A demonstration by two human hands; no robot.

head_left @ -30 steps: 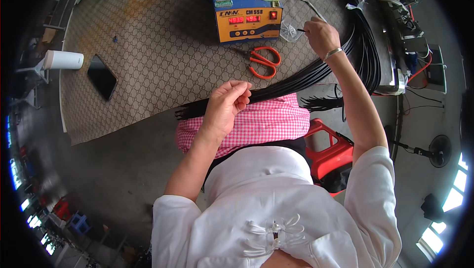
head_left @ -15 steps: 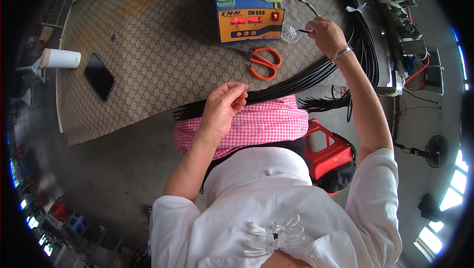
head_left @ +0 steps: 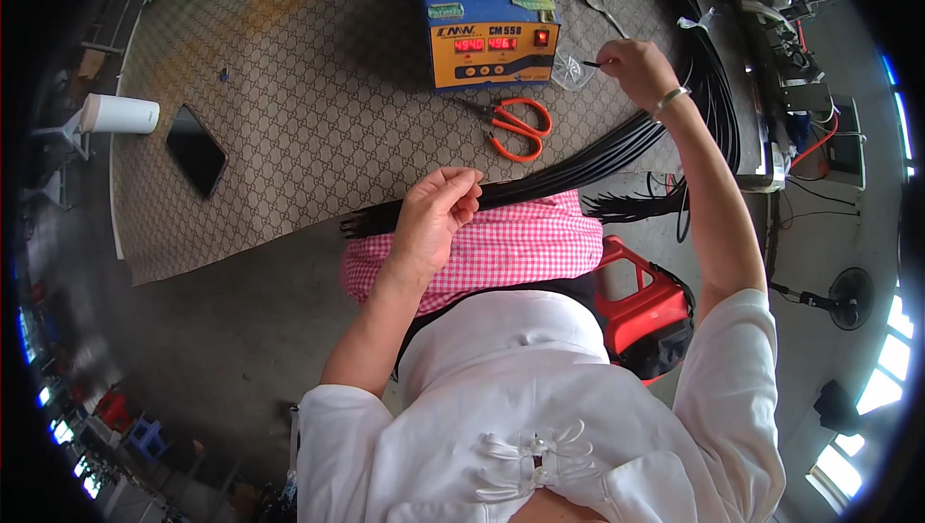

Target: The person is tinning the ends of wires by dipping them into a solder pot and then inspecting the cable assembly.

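Black cable (head_left: 603,63), one short dark end of it, pokes out to the left from the right hand (head_left: 620,56), whose thumb and fingertips are drawn together in a narrow pinch on it; the tip lies over the edge of a clear dish (head_left: 570,72) just left of that hand. The left hand (head_left: 445,197) is loosely curled, thumb meeting forefinger, with the bundle of black cables (head_left: 588,162) running behind it and sweeping right, under the right forearm. With so little cable showing past the fingers, a slack pinch could let it slip or turn, and a push at a poor angle could tip or slide the light-looking dish. The spoon (head_left: 601,6) has its handle running down close to the right hand's knuckles, so a careless lift might knock it. Beyond the left hand, the blue and yellow box (head_left: 492,55) has a lit red display; if its metal top is hot, as seems likely, a hand straying up and left from the dish could get burned. The scissors (head_left: 508,119), between the two hands on the bench (head_left: 318,128), might snag a dragged cable. Whether the left fingers grip anything cannot be told, since they fold over their own contact. The right palm is turned away, the dish's contents are too small and glassy to read, and the box's top is cut off by the upper edge.
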